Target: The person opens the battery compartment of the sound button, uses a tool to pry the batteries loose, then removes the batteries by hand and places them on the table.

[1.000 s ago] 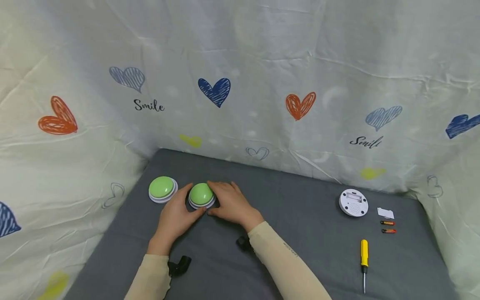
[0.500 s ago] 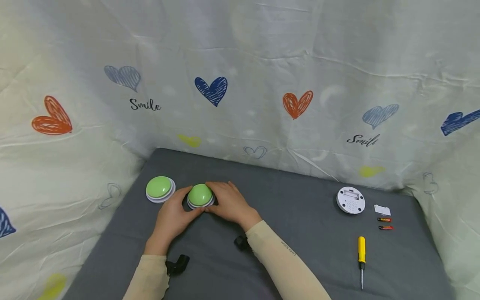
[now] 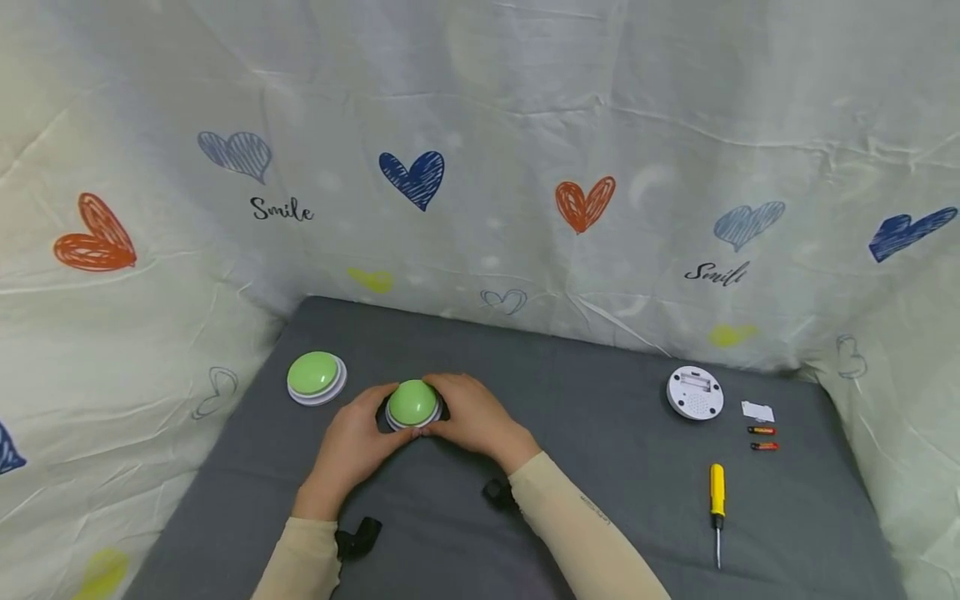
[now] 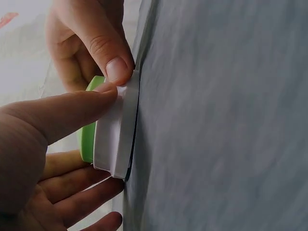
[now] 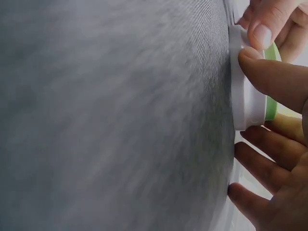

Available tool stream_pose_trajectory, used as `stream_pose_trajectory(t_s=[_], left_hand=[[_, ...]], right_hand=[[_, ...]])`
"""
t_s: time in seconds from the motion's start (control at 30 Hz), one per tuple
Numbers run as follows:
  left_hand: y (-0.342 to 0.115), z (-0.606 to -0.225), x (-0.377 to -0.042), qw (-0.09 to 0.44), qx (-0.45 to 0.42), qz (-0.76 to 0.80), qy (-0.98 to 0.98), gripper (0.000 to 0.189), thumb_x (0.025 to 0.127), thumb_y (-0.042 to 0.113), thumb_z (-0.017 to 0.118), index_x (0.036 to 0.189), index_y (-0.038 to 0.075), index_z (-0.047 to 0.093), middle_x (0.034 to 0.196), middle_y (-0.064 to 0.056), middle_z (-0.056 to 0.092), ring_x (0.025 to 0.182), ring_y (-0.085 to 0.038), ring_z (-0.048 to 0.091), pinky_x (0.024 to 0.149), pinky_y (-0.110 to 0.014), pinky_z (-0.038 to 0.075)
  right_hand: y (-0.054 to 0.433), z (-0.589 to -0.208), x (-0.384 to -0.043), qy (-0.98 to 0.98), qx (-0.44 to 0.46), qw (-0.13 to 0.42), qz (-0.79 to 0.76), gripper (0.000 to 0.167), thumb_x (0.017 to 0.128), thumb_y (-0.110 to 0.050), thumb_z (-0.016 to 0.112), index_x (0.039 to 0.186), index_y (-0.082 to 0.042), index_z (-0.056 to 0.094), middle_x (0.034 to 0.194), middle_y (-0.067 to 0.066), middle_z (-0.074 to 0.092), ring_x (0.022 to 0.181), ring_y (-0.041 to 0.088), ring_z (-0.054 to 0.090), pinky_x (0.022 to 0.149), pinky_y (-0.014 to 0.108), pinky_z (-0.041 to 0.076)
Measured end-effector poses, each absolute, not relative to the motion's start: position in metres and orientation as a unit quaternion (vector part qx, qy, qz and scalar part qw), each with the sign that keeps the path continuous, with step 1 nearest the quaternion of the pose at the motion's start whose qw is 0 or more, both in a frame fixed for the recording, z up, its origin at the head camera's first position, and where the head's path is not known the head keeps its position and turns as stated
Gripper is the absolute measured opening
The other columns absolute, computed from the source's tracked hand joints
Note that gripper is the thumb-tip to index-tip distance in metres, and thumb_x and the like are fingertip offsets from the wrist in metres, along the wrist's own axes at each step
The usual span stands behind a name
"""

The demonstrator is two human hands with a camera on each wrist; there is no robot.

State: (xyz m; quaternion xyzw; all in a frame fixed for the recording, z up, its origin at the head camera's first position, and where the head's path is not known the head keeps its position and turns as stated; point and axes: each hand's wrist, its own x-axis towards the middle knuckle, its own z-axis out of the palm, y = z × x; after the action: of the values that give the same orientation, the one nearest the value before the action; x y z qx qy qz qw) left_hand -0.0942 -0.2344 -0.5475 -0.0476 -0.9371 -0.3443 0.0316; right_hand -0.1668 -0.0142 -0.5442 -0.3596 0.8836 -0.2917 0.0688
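Observation:
A round push button (image 3: 412, 402) with a green dome and a white base sits on the dark grey cloth between both hands. My left hand (image 3: 352, 443) grips its left side, thumb along the near edge of the base. From the right, my right hand (image 3: 480, 419) holds it the same way, and the two thumbs meet at the front. In the left wrist view the white base (image 4: 113, 134) stands low on the cloth, fingers curving around its far side. The right wrist view shows the green dome (image 5: 271, 108) partly hidden behind the thumbs.
A matching green button (image 3: 312, 373) lies farther left. At the right are an upturned white base (image 3: 695, 393) with its battery compartment showing, a small white cover (image 3: 757, 412), two batteries (image 3: 763, 431) and a yellow-handled screwdriver (image 3: 717, 492). A heart-print curtain (image 3: 480, 200) borders the table.
Both hands have closed in around the button and shifted it slightly right and nearer, away from the other green button. The head view has turned a little.

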Motion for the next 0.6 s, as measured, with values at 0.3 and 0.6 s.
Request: stream_pose_trajectory(t_s=[0.3, 0.6], left_hand=[[-0.195, -0.549, -0.085, 0.025, -0.086, -0.345, -0.934, 0.076, 0.085, 0.034, 0.098, 0.146, 0.003, 0.065, 0.140, -0.018, 0.068, 0.121, -0.037, 0.070, 0.097, -0.058, 0.058], [-0.153, -0.547, -0.075, 0.000, -0.122, -0.359, -0.926, 0.073, 0.080, 0.033, 0.102, 0.140, 0.008, 0.068, 0.132, -0.009, 0.070, 0.115, -0.028, 0.071, 0.097, -0.051, 0.059]], right_hand=[[0.030, -0.539, -0.144, 0.891, -0.354, 0.058, -0.279, 0.067, 0.091, -0.040, 0.092, 0.147, -0.014, 0.066, 0.139, -0.001, 0.071, 0.126, 0.017, 0.067, 0.114, 0.041, 0.050], [0.075, -0.539, -0.114, 0.900, -0.302, 0.080, -0.303, 0.069, 0.088, -0.029, 0.096, 0.147, -0.012, 0.066, 0.140, 0.002, 0.070, 0.129, 0.021, 0.066, 0.112, 0.043, 0.052]])
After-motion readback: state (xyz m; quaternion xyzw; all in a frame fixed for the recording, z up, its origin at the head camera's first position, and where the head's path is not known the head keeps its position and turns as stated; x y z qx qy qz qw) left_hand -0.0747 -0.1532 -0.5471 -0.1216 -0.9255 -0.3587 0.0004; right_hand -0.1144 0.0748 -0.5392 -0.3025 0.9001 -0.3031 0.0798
